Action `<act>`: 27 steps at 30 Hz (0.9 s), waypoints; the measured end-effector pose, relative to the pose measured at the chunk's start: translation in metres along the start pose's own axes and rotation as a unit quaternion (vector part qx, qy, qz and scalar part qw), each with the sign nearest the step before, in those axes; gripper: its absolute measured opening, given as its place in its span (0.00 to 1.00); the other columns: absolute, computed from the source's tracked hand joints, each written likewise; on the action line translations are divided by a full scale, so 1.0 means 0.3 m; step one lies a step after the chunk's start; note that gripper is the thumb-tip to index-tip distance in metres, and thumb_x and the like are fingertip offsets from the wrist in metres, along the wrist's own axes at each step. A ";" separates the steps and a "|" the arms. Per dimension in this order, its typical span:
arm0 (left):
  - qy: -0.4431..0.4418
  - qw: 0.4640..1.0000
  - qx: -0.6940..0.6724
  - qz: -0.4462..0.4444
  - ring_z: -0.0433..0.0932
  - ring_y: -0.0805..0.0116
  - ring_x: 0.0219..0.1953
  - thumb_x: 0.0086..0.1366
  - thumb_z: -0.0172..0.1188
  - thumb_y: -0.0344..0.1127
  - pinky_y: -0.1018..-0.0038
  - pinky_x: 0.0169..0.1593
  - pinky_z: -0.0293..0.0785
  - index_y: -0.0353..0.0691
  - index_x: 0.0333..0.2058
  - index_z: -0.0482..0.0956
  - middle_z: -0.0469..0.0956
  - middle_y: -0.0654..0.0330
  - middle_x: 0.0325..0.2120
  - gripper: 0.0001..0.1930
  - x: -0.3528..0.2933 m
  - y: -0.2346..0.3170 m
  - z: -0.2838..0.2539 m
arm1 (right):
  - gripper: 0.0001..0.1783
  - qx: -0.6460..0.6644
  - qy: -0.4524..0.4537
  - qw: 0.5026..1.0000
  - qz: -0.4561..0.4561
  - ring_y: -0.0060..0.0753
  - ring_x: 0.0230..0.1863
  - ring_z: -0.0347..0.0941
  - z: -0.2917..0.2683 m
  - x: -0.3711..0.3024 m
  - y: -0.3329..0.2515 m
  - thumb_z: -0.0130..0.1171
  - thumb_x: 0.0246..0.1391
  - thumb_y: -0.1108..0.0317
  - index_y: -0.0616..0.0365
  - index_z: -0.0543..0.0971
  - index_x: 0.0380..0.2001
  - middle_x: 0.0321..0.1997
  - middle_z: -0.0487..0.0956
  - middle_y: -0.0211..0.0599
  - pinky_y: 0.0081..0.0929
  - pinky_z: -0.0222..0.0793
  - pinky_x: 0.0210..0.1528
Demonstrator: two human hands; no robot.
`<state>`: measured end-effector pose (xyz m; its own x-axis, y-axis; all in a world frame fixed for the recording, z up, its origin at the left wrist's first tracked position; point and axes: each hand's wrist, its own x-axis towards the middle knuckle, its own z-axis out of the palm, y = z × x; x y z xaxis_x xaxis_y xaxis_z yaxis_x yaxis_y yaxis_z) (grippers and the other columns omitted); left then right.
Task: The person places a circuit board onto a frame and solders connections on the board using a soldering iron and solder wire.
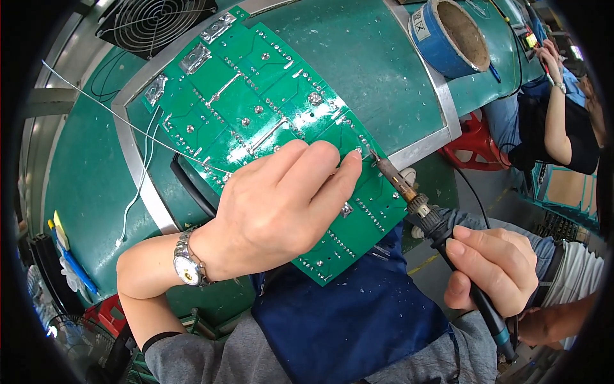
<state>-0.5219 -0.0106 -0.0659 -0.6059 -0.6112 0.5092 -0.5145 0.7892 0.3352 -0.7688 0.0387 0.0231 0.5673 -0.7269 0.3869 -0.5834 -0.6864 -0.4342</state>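
A large green circuit board [211, 134] lies at a slant, its solder side up and its lower end over my lap. My right hand [495, 269] grips a soldering iron [486, 310] by its black handle. The iron's tip meets the board near its right edge. Above the board's middle, my left hand [275, 205] is closed, thumb and forefinger pinched beside the tip. Into that hand runs a thin solder wire [160, 142] from the upper left. A wristwatch [187, 267] sits on my left wrist.
A black fan with a wire grille [153, 25] stands at the far left, and a blue round tub [444, 38] at the far right. Metal strips [144, 173] edge the green table [77, 185]. Another person [556, 115] works at the right, by a red stool [473, 144].
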 end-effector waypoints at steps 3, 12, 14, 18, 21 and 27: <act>0.000 1.000 -0.001 -0.004 0.69 0.71 0.22 0.37 0.63 0.22 0.78 0.21 0.65 0.34 0.40 0.82 0.70 0.62 0.25 0.24 0.006 0.010 -0.001 | 0.10 -0.011 -0.003 1.000 -0.016 0.31 0.19 0.77 0.001 0.003 0.000 0.65 0.47 0.70 0.69 0.83 0.29 0.27 0.80 0.46 0.19 0.75 0.19; -0.043 0.997 -0.066 -0.016 0.71 0.72 0.22 0.43 0.65 0.23 0.78 0.20 0.64 0.36 0.38 0.83 0.71 0.63 0.24 0.18 -0.019 0.049 -0.039 | 0.09 0.007 0.019 1.000 -0.004 0.28 0.16 0.75 -0.038 -0.054 0.003 0.63 0.47 0.70 0.67 0.82 0.27 0.26 0.79 0.46 0.18 0.73 0.16; -0.040 0.997 -0.069 -0.008 0.71 0.72 0.22 0.43 0.64 0.22 0.78 0.20 0.65 0.36 0.38 0.83 0.71 0.62 0.25 0.18 -0.014 0.047 -0.031 | 0.09 0.004 0.018 1.000 0.004 0.28 0.16 0.75 -0.045 -0.065 -0.008 0.64 0.47 0.70 0.67 0.82 0.27 0.26 0.79 0.45 0.18 0.73 0.16; -0.035 0.998 -0.053 0.002 0.72 0.71 0.23 0.44 0.64 0.22 0.78 0.20 0.65 0.35 0.39 0.82 0.71 0.61 0.26 0.19 -0.006 0.043 -0.010 | 0.09 0.015 0.021 1.000 0.007 0.28 0.17 0.76 -0.041 -0.072 -0.010 0.64 0.46 0.69 0.67 0.82 0.28 0.26 0.80 0.45 0.18 0.74 0.16; -0.030 0.999 -0.039 0.011 0.72 0.71 0.23 0.43 0.63 0.22 0.78 0.20 0.65 0.35 0.40 0.82 0.71 0.61 0.26 0.20 0.001 0.042 0.001 | 0.10 -0.002 0.022 1.000 0.008 0.28 0.17 0.76 -0.020 -0.069 -0.016 0.65 0.47 0.69 0.68 0.83 0.28 0.26 0.80 0.45 0.18 0.74 0.16; -0.031 0.999 -0.019 0.002 0.72 0.70 0.23 0.41 0.61 0.23 0.77 0.21 0.66 0.35 0.42 0.82 0.71 0.61 0.26 0.23 0.000 0.054 0.009 | 0.11 -0.012 0.042 0.998 -0.043 0.29 0.18 0.76 0.017 -0.069 -0.006 0.65 0.48 0.68 0.68 0.83 0.26 0.25 0.80 0.46 0.18 0.74 0.16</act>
<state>-0.5321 0.0021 -0.0626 -0.6452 -0.6094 0.4609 -0.4895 0.7929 0.3630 -0.7766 0.0553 0.0118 0.5660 -0.6633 0.4895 -0.5491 -0.7463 -0.3762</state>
